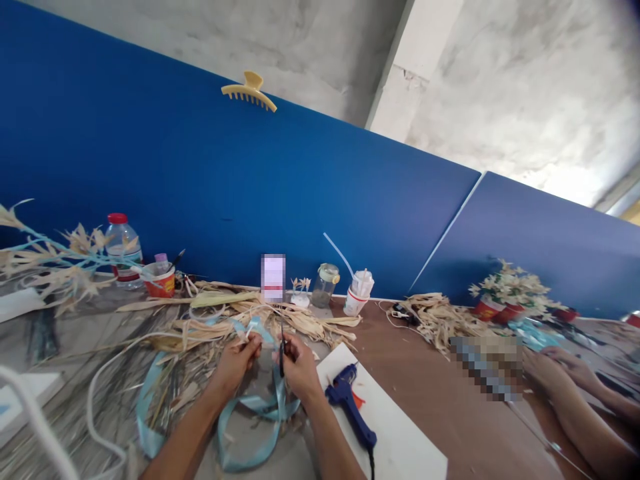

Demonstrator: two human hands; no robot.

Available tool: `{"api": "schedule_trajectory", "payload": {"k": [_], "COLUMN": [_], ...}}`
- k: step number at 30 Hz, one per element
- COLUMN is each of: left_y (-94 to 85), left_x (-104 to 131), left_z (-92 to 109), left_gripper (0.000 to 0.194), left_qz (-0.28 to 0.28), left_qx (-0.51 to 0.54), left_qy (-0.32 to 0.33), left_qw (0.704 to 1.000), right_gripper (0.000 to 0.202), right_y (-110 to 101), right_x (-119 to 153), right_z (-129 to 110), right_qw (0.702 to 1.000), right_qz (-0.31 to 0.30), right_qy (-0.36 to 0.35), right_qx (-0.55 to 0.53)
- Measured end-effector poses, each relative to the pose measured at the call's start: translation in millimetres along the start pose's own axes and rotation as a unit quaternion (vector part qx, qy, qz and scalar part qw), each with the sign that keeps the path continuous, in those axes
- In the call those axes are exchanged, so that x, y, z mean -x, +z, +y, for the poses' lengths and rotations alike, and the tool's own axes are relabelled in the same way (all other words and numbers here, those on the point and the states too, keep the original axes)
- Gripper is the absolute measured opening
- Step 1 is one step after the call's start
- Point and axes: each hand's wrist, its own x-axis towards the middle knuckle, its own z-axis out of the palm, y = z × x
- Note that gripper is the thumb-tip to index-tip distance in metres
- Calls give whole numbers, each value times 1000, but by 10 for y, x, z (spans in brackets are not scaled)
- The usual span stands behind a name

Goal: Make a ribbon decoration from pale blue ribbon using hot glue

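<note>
My left hand (241,357) is closed in a pinch on the light blue ribbon (255,325) near the middle of the table. To its right, my right hand (296,363) has its fingers wrapped round dark scissors (282,353), which point upward. More of the ribbon hangs and loops on the table below and between my hands. Dried corn husks (305,320) lie just beyond them. A blue glue gun (353,410) rests on a white board (400,440) to the right of my right forearm.
A phone (273,277), a glass jar (326,285) and a white cup (356,297) stand along the blue partition (250,180). At left are a bottle (123,247), a red cup (160,283) and a white cable (95,393). Another person's hands (555,367) are at far right, near potted flowers (515,287).
</note>
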Motion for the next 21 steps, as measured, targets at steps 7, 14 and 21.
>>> {"api": "schedule_trajectory", "payload": {"k": [7,14,21], "left_y": [-67,-86,-99], "left_x": [-63,-56,-73], "left_z": [-30,15,-31], "left_gripper": [46,46,47], "left_qz": [59,73,86], "left_qx": [106,167,140], "left_qy": [-11,-25,-39], "left_qw": [993,983,986], "right_gripper": [22,22,23], "right_y": [-5,-32,-52], "right_x": [46,76,89], "right_z": [21,-14,-43], "right_qw": [997,991,988], "right_qz": [-68,-124,-142], "right_qy": [17,39,36], "right_qx": [13,36,49]}}
